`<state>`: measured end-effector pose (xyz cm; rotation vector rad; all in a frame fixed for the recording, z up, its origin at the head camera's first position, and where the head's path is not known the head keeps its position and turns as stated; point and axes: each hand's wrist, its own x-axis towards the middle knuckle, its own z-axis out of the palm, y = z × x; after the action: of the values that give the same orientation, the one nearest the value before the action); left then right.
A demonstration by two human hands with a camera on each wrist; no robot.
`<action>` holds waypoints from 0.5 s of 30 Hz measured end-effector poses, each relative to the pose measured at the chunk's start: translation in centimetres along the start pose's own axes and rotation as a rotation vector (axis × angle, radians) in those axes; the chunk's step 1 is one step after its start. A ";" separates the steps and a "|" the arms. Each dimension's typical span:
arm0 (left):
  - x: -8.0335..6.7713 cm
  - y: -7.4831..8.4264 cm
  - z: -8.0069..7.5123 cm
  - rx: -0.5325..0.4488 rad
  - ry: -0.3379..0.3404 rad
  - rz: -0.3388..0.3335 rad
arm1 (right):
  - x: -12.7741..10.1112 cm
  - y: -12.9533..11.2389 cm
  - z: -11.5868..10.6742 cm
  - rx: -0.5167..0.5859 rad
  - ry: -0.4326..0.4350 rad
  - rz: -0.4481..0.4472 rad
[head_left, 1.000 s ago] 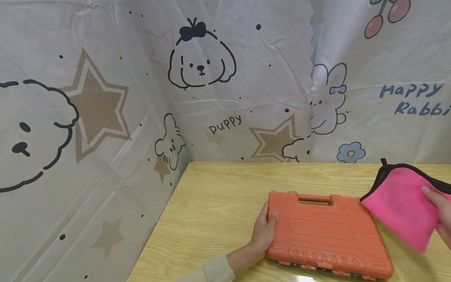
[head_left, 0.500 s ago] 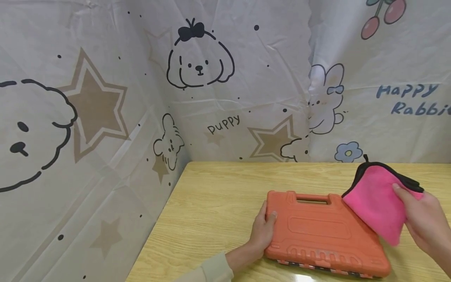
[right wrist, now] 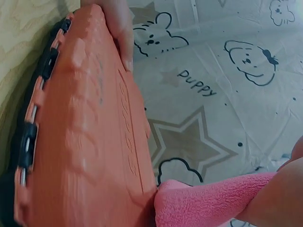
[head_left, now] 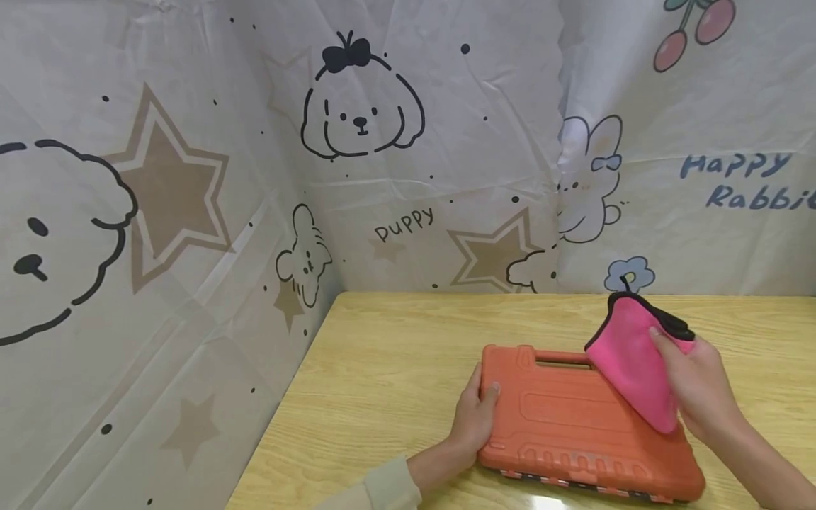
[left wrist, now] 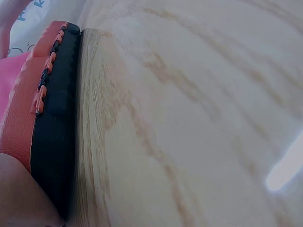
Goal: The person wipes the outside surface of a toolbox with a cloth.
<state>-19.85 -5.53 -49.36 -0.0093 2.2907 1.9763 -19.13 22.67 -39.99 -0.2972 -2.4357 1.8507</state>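
Observation:
An orange plastic carrying case (head_left: 567, 418) with a moulded handle lies flat on the table, its latched side toward me. My left hand (head_left: 472, 421) grips the case's left edge, thumb over the lid's side; part of that hand fills the lower left of the left wrist view, beside the black lower half. In my right hand (head_left: 701, 382) is a pink plush cloth (head_left: 627, 365) with black edging and a small black loop, pinched near its upper right corner. The cloth hangs over the case's right part, and in the right wrist view its fleecy end (right wrist: 203, 203) meets the lid.
Light wood-grain table (head_left: 382, 361) extends left of and behind the case. A pale printed sheet (head_left: 382, 177) with puppy, star and rabbit drawings walls off the back and left. Black and orange latches (right wrist: 49, 61) line the case's near side.
My right hand has carried the pink cloth leftward, from beyond the case's right side to over its right part. The left hand and the case stay in place.

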 end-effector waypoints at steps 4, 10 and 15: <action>0.0 0.0 0.0 -0.007 -0.003 0.003 | -0.2 -0.6 1.5 -0.067 0.000 -0.015; 0.0 0.0 0.1 -0.009 -0.004 0.000 | -0.3 -0.8 3.7 -0.071 -0.012 -0.130; 0.1 0.0 0.1 -0.013 -0.001 -0.001 | -0.3 -1.0 5.3 -0.112 -0.021 -0.195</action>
<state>-19.91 -5.46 -49.40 -0.0099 2.2773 1.9900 -19.90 17.30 -40.48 -0.0435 -2.4850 1.6505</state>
